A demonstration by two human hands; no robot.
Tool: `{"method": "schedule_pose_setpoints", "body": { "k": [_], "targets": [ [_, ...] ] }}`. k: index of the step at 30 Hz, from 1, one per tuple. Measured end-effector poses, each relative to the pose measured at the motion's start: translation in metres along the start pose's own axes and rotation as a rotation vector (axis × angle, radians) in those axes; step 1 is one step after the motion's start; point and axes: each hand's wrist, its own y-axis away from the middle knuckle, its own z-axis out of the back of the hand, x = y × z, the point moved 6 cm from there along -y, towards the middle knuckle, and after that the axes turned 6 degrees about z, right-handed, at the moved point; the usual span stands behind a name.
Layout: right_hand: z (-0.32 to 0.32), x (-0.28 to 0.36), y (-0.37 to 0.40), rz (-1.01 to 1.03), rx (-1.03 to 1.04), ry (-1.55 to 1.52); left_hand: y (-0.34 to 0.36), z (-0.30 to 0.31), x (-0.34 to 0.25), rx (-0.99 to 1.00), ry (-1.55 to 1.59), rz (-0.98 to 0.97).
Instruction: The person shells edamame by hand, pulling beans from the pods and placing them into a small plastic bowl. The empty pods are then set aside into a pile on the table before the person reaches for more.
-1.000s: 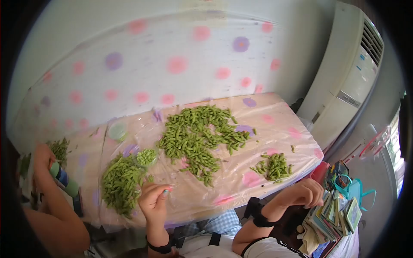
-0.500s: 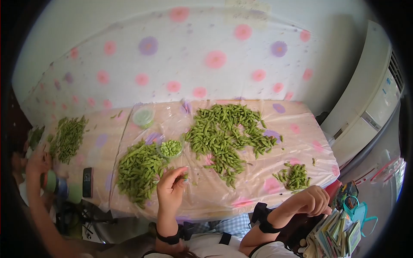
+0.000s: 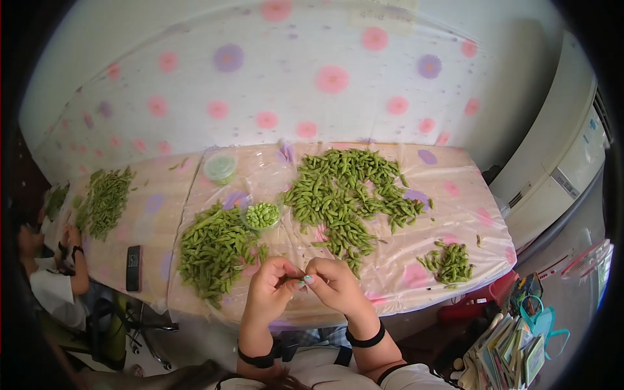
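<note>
My left hand (image 3: pixel 272 286) and my right hand (image 3: pixel 330 283) meet fingertip to fingertip above the table's front part. Both are pinched closed on a small thing between them, too hidden to name. Just left of my left hand lies a big heap of green pods (image 3: pixel 214 253). Beyond the hands, a clear bowl (image 3: pixel 262 216) holds shelled green beans. A wide spread of pods (image 3: pixel 344 188) covers the table's middle, and a small pile of pods (image 3: pixel 454 264) lies to the right.
A lidded clear tub (image 3: pixel 220 168) stands at the back of the plastic-covered table (image 3: pixel 390 286). A phone (image 3: pixel 133 268) lies at the left, near more pods (image 3: pixel 107 201). Another person (image 3: pixel 62 286) sits at the far left. Books (image 3: pixel 500 354) and a red bin (image 3: pixel 465 309) are at lower right.
My right hand has come in from the right edge to meet my left hand, which has moved slightly right. The other person's arm has drawn back to the left. The view has shifted a little.
</note>
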Motion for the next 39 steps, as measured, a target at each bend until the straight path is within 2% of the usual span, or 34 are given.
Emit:
{"method": "schedule_pose_setpoints", "body": {
  "k": [1,5,7,10,12,20,22,24,26,28,29,31,32,33,35,37,39],
  "targets": [
    [-0.001,0.003,0.000,0.066,0.029,-0.008,0.001,0.000,-0.002,0.000,0.001,0.000],
    [0.001,0.010,0.004,0.118,0.033,0.044,0.004,-0.009,-0.008,0.027,0.014,0.017],
    [0.005,0.014,0.005,0.170,-0.049,0.056,0.004,-0.012,-0.007,0.036,0.014,0.028],
    [0.007,0.015,0.005,0.143,-0.089,0.115,0.004,-0.015,-0.003,0.003,-0.055,0.018],
    [0.007,0.017,0.005,0.180,-0.119,0.129,0.005,-0.016,-0.006,-0.044,-0.081,-0.077],
    [0.009,0.017,0.010,0.245,-0.228,0.150,0.005,-0.022,-0.005,-0.046,-0.066,-0.067],
    [0.012,0.012,0.012,0.226,-0.273,0.082,0.002,-0.023,-0.010,-0.047,-0.047,-0.033],
    [0.013,0.013,0.013,0.188,-0.296,0.055,0.000,-0.025,-0.022,-0.014,-0.422,-0.108],
    [0.016,0.011,0.014,0.149,-0.318,0.029,0.000,-0.018,-0.019,0.002,-0.505,-0.120],
    [0.012,0.002,0.011,0.024,-0.222,0.049,0.001,-0.015,-0.020,0.020,-0.587,-0.131],
    [0.013,0.002,0.012,0.022,-0.223,0.050,0.001,-0.012,-0.025,-0.033,-0.631,-0.142],
    [0.009,-0.008,0.013,-0.133,-0.172,-0.215,0.001,-0.004,-0.028,-0.087,-0.677,-0.154],
    [0.011,-0.006,0.012,-0.134,-0.172,-0.215,0.003,0.000,-0.031,-0.129,-0.693,-0.230],
    [0.011,0.000,0.009,-0.063,-0.111,-0.191,0.005,0.002,-0.035,-0.170,-0.710,-0.305],
    [0.009,0.005,0.005,0.008,-0.051,-0.167,0.004,0.002,-0.036,-0.183,-0.687,-0.296],
    [0.000,0.011,0.001,0.194,0.032,-0.015,0.004,-0.003,-0.034,-0.192,-0.663,-0.288],
    [-0.007,-0.002,0.002,0.216,-0.044,-0.016,0.001,-0.008,-0.020,-0.160,-0.600,-0.115]
  ]
}}
